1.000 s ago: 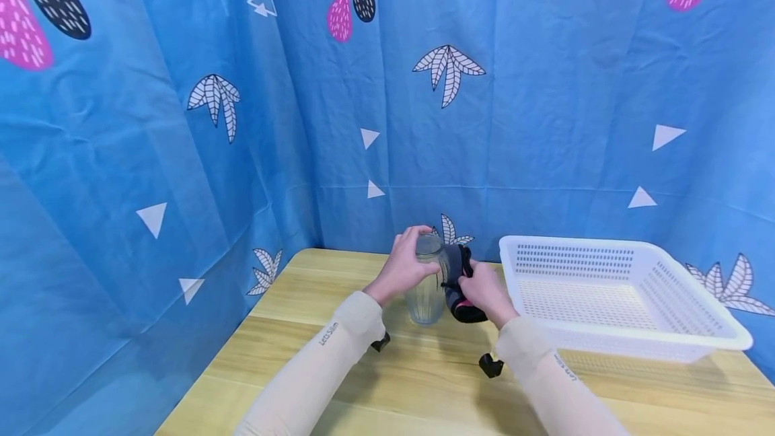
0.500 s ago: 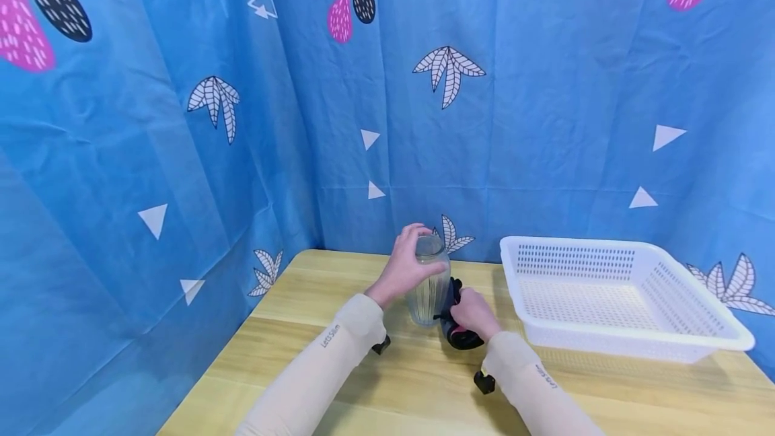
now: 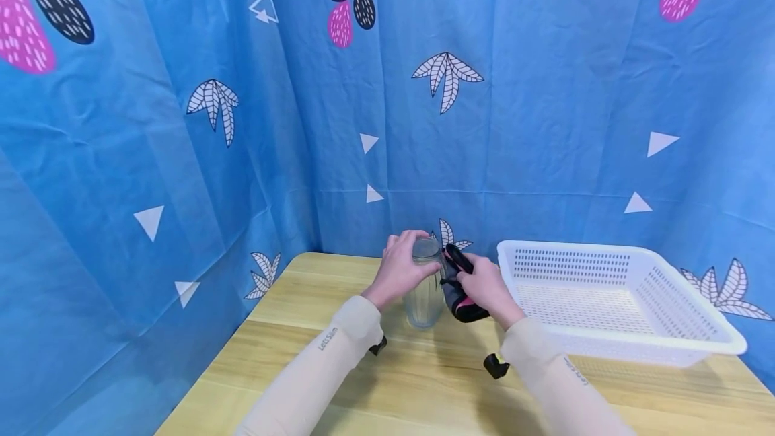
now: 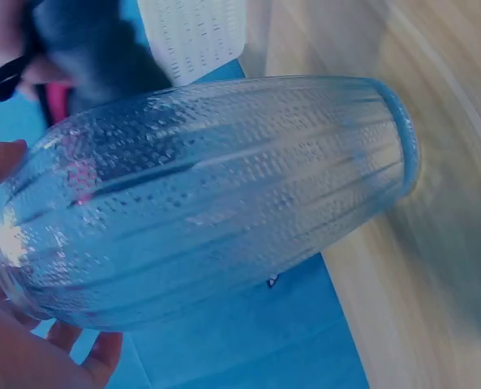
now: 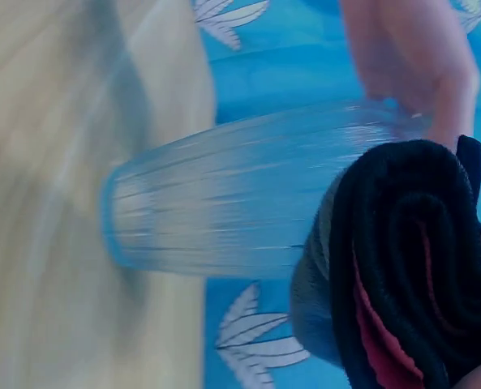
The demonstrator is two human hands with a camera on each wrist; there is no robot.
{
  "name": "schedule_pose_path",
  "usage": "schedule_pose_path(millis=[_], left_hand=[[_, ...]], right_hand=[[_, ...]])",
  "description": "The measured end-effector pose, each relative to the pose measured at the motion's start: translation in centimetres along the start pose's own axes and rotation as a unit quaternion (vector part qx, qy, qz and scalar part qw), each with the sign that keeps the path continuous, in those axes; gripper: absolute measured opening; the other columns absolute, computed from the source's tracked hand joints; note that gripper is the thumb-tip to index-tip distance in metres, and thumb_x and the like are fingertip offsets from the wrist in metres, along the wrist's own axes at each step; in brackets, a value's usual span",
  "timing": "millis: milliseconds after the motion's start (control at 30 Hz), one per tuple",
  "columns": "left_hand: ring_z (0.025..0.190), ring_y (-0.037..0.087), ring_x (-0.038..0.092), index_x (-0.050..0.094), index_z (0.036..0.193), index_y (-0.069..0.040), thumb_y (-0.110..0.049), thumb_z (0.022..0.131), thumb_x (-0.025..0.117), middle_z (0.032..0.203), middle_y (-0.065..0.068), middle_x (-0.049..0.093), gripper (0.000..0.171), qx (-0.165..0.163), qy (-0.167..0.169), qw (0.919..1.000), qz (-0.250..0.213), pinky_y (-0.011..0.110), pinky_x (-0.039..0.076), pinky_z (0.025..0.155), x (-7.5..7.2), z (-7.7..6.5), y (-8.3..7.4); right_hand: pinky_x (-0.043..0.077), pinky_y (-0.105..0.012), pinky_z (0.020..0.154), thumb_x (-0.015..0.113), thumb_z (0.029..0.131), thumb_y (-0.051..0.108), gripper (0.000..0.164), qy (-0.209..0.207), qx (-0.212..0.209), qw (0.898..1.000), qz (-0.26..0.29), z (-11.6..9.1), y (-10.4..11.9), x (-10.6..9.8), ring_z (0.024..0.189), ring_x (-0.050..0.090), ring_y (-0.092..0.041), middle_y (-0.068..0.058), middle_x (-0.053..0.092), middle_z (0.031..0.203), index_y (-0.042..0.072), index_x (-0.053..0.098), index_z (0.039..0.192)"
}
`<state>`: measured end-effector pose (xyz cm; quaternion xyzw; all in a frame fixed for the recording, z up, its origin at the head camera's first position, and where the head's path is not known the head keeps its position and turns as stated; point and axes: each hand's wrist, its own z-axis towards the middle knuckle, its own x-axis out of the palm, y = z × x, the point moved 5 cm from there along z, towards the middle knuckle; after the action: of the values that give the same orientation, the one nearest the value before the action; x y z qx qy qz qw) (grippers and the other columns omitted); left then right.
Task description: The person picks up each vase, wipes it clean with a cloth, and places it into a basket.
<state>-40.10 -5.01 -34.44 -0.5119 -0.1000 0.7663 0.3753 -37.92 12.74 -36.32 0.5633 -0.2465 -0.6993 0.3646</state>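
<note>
A clear ribbed glass vase [image 3: 424, 305] stands upright on the wooden table. My left hand [image 3: 401, 269] grips it near the top, with the thumb on one side and the fingers on the other. In the left wrist view, the pebbled, ribbed wall of the vase [image 4: 224, 203] fills the middle. My right hand [image 3: 489, 286] holds a rolled grey cloth [image 3: 458, 295] with black edging and a pink inside, close against the right side of the vase. The black rolled end of the cloth [image 5: 418, 235] overlaps the upper vase in the right wrist view.
A white perforated plastic basket [image 3: 630, 350] sits on the table to the right, close to my right forearm. Blue patterned curtains [image 3: 387, 120] hang behind and to the left of the wooden table [image 3: 284, 335]. Small black pieces [image 3: 496, 366] hang under both wrists.
My right hand and the cloth went down along the vase's side, then came back up to the upper part. My left hand keeps its grip near the top; the vase stays in place.
</note>
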Motion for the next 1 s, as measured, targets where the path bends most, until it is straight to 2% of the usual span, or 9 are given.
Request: schedule_pose_path(millis=[100, 167, 267, 467, 600, 700, 767, 833, 1000], left_hand=[[0.123, 0.023, 0.043, 0.053, 0.141, -0.022, -0.035, 0.082, 0.078, 0.143, -0.002, 0.054, 0.065, 0.005, 0.007, 0.9999, -0.012, 0.045, 0.039, 0.104, -0.1, 0.1, -0.3], [0.126, 0.025, 0.042, 0.052, 0.141, -0.022, -0.031, 0.081, 0.077, 0.145, 0.0, 0.052, 0.066, 0.008, 0.014, 0.9996, -0.023, 0.045, 0.04, 0.105, -0.1, 0.1, -0.5], [0.132, 0.026, 0.04, 0.051, 0.142, -0.023, -0.027, 0.08, 0.076, 0.146, 0.002, 0.047, 0.067, 0.004, 0.028, 0.9989, -0.037, 0.046, 0.04, 0.107, 0.1, 0.1, -0.6], [0.136, 0.025, 0.039, 0.049, 0.143, -0.023, -0.024, 0.081, 0.075, 0.146, 0.003, 0.043, 0.067, -0.006, 0.044, 0.9981, -0.044, 0.047, 0.04, 0.109, 0.3, 0.0, -0.7], [0.134, 0.025, 0.039, 0.049, 0.142, -0.022, -0.022, 0.081, 0.073, 0.145, 0.003, 0.044, 0.066, -0.005, 0.042, 0.9976, -0.055, 0.047, 0.041, 0.107, 0.3, 0.0, -0.7], [0.133, 0.026, 0.038, 0.049, 0.142, -0.021, -0.022, 0.081, 0.072, 0.145, 0.002, 0.043, 0.065, -0.001, 0.041, 0.9972, -0.062, 0.048, 0.041, 0.106, 0.4, 0.0, -0.6], [0.133, 0.026, 0.038, 0.049, 0.142, -0.021, -0.023, 0.081, 0.071, 0.144, 0.002, 0.043, 0.065, 0.001, 0.043, 0.9969, -0.066, 0.048, 0.041, 0.106, 0.5, 0.0, -0.6], [0.133, 0.026, 0.038, 0.049, 0.142, -0.019, -0.024, 0.081, 0.071, 0.144, 0.002, 0.043, 0.065, 0.005, 0.043, 0.9962, -0.075, 0.048, 0.04, 0.107, 0.6, -0.1, -0.5], [0.135, 0.023, 0.039, 0.051, 0.139, -0.018, -0.031, 0.083, 0.074, 0.142, 0.0, 0.045, 0.061, 0.006, 0.032, 0.9945, -0.099, 0.048, 0.039, 0.109, 0.7, -0.2, -0.3]], right_hand=[[0.056, -0.038, 0.073, 0.054, 0.093, 0.005, 0.056, -0.02, -0.019, 0.999, 0.031, 0.1, 1.5, -1.3, 0.088, 0.069, -0.028, -0.026, 0.064, 0.128, 0.009, 0.05, 0.148], [0.055, -0.04, 0.082, 0.054, 0.093, 0.006, 0.056, -0.04, -0.04, 0.998, 0.037, 0.2, 2.3, -2.0, 0.1, 0.065, -0.029, -0.023, 0.063, 0.131, 0.011, 0.05, 0.149], [0.054, -0.045, 0.087, 0.055, 0.094, 0.008, 0.056, -0.052, -0.049, 0.996, 0.047, 0.5, 2.8, -2.4, 0.105, 0.064, -0.032, -0.023, 0.063, 0.131, 0.013, 0.05, 0.149], [0.054, -0.044, 0.084, 0.053, 0.095, 0.009, 0.047, -0.033, -0.004, 0.999, 0.001, 1.0, 0.8, -1.0, 0.101, 0.066, -0.033, -0.026, 0.066, 0.121, 0.007, 0.053, 0.142], [0.054, -0.043, 0.08, 0.052, 0.096, 0.009, 0.051, -0.015, 0.03, 0.999, -0.013, 0.8, -1.3, 0.7, 0.095, 0.068, -0.033, -0.029, 0.063, 0.127, 0.0, 0.048, 0.146], [0.055, -0.037, 0.07, 0.053, 0.094, 0.007, 0.042, 0.001, 0.044, 0.999, -0.01, 0.4, -2.8, 2.3, 0.081, 0.068, -0.027, -0.029, 0.066, 0.117, -0.004, 0.056, 0.134], [0.054, -0.034, 0.064, 0.055, 0.092, 0.004, 0.027, 0.009, 0.048, 0.999, -0.014, 0.1, -3.7, 3.3, 0.072, 0.066, -0.023, -0.025, 0.069, 0.103, -0.004, 0.062, 0.117], [0.053, -0.033, 0.064, 0.057, 0.089, 0.003, 0.011, 0.014, 0.045, 0.998, -0.033, 0.0, -4.4, 4.1, 0.072, 0.064, -0.021, -0.018, 0.068, 0.09, -0.001, 0.061, 0.098], [0.051, -0.037, 0.069, 0.06, 0.087, 0.005, 0.007, 0.049, 0.041, 0.994, -0.088, -0.4, -5.3, 5.6, 0.072, 0.06, -0.022, -0.013, 0.065, 0.084, 0.0, 0.061, 0.092]])
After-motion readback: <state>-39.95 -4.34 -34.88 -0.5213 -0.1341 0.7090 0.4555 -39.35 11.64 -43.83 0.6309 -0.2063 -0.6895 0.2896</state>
